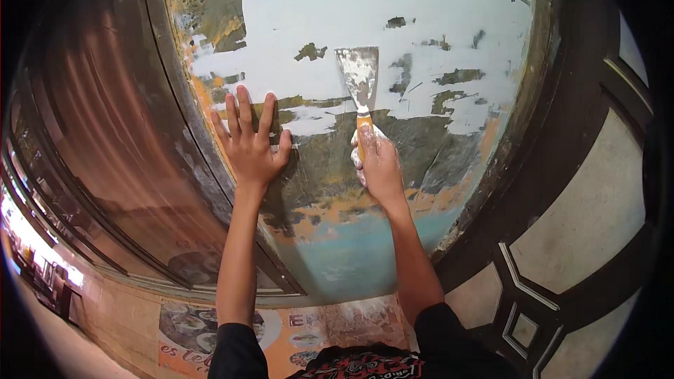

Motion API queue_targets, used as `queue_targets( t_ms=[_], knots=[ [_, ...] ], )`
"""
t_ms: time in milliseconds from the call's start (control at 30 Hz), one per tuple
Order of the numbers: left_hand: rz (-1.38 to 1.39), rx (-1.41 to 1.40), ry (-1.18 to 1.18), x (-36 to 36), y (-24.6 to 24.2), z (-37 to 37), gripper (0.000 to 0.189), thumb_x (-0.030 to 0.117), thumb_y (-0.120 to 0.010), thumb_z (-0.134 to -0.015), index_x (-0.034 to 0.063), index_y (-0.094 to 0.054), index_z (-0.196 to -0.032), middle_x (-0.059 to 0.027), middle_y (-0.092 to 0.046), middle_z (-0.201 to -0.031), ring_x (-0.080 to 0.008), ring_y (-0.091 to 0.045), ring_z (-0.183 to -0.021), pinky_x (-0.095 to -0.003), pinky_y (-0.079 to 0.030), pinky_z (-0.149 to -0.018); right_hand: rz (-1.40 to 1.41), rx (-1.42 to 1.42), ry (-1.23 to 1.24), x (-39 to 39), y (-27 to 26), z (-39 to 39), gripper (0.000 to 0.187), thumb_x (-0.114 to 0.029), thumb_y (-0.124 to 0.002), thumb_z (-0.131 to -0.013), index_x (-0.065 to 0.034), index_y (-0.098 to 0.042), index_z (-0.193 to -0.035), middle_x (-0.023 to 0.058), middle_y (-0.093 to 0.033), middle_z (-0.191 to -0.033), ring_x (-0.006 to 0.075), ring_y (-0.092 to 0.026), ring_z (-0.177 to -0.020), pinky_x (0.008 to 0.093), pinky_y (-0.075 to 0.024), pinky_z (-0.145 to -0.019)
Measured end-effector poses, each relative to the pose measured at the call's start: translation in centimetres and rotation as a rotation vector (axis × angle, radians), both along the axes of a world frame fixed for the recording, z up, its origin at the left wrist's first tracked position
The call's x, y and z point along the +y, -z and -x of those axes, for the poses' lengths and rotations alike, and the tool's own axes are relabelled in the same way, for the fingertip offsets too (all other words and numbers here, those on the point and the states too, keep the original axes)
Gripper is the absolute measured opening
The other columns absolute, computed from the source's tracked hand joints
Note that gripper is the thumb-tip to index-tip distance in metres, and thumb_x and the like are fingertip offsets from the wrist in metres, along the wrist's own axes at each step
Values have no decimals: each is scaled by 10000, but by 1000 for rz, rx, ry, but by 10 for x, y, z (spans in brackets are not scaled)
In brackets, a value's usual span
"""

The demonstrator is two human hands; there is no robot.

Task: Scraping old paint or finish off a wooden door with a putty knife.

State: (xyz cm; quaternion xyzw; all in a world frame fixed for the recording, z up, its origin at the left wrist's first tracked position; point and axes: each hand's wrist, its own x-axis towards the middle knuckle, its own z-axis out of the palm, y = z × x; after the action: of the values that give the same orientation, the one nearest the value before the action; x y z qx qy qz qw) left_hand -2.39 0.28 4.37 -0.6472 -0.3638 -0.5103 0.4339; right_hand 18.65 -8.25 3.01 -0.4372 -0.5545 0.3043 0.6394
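Note:
My right hand grips the yellow handle of a putty knife, its wide metal blade pointing up and smeared with white filler. White paste coats the fingers of that hand. The blade lies over a wall panel partly covered with white filler, with dark and orange patches showing through. To the left, my left hand rests with spread fingers against the wall, near the lower edge of the white layer. Bare dark wall lies between the hands, above a pale turquoise band.
A dark wooden frame borders the wall on the left, beside glass with a reddish curtain. Dark panelling with pale inserts stands at the right. A printed banner, dusted white, lies on the tiled floor below.

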Motion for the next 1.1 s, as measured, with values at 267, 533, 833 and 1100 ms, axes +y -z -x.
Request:
queue_targets(
  t_ms=[267,533,833,1100],
  knots=[
    [12,-7,5,-1,1,-5,548,401,-538,-845,253,-517,-1372,-134,-315,-1526,-316,-247,-1427,-536,-110,-1159,72,-29,29,-8,21,-10,435,-414,-405,-1017,-43,-524,-824,-6,-429,-544,72,-389,-417,258,-310,-398],
    [-1,15,12,-2,-1,-5,554,386,-533,-861,197,-505,-1381,-168,-320,-1516,-337,-242,-1425,-537,-113,-1153,44,-22,37,-7,38,-5,438,-412,-402,-1019,-37,-529,-831,4,-442,-547,75,-400,-417,258,-313,-395],
    [-4,11,8,-1,0,-4,547,399,-525,-872,199,-504,-1382,-166,-312,-1520,-336,-237,-1426,-537,-114,-1152,-12,-63,59,-7,24,-4,427,-435,-396,-1017,-60,-510,-848,-12,-437,-560,54,-368,-391,232,-286,-363],
    [0,-11,13,-1,-1,-4,542,403,-543,-846,257,-523,-1367,-137,-339,-1513,-316,-263,-1420,-539,-121,-1155,20,-10,-26,-3,-5,-11,456,-408,-428,-1010,-20,-551,-803,5,-453,-530,94,-448,-438,287,-347,-420]
  ],
)
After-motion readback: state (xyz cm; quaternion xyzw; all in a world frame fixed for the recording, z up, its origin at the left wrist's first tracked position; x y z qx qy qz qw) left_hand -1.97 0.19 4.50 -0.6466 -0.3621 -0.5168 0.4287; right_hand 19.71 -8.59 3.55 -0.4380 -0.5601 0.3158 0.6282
